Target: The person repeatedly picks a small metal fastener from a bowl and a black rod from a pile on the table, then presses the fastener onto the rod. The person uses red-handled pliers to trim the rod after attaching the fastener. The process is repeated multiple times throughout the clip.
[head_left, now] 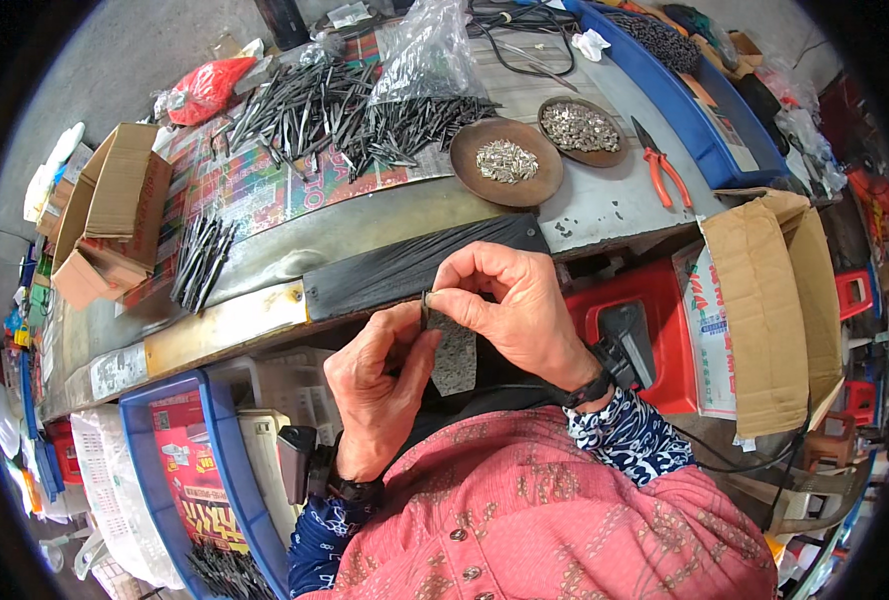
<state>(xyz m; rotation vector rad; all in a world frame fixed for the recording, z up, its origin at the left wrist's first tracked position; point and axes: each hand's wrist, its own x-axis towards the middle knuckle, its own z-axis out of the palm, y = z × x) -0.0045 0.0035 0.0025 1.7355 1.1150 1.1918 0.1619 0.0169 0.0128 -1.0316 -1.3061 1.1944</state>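
Note:
Both hands meet in front of my chest, just off the front edge of the workbench. My left hand (377,385) pinches the lower part of a short, dark, narrow strip (425,312) between thumb and fingers. The thumb and forefinger of my right hand (515,305) close on its upper end. Fingers cover most of the strip, so its exact kind does not show. Just beyond the hands lies a black covering (385,278) along the bench edge. Farther off stand a brown bowl (473,178) of small silvery metal pieces and a second bowl (617,155) of similar pieces.
A heap of black strips (305,110) covers the far bench beside a clear plastic bag (425,50). A smaller bundle (205,262) lies near a cardboard box (145,200). Red-handled pliers (663,170) rest right of the bowls. Below are a blue crate (227,440) and a red stool (655,290).

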